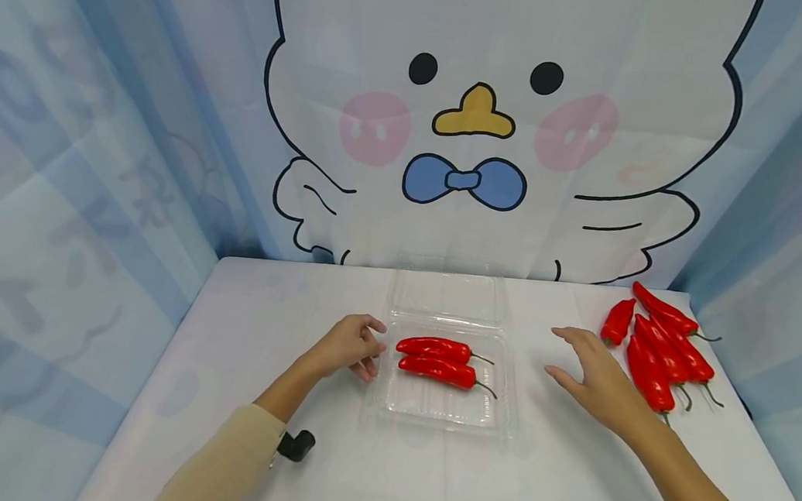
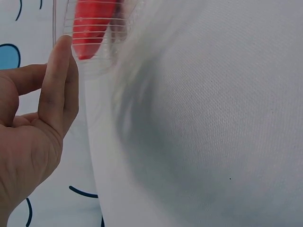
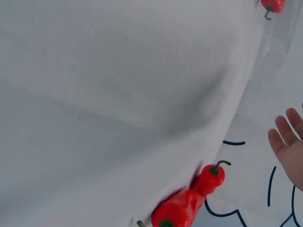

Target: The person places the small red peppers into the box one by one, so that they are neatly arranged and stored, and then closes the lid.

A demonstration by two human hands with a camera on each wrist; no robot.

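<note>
Two red chili peppers (image 1: 437, 370) lie side by side in a clear plastic container (image 1: 431, 417), their stems pointing right. Its hinged clear lid (image 1: 450, 294) is folded back behind it. My left hand (image 1: 351, 348) is at the container's left side, fingers loosely bent; in the left wrist view a fingertip seems to touch the ribbed wall, though contact is hard to confirm. Over the table right of the container is my right hand (image 1: 597, 384), fingers extended, holding nothing. Just beyond it lies a pile of several red chili peppers (image 1: 649, 375), also visible in the right wrist view (image 3: 177, 210).
A white cloth covers the table (image 1: 286, 297). Behind it hangs a curtain (image 1: 458, 231) with a cartoon bird print, and blue curtains (image 1: 97, 206) enclose both sides. The pepper pile sits close to the table's right rear corner.
</note>
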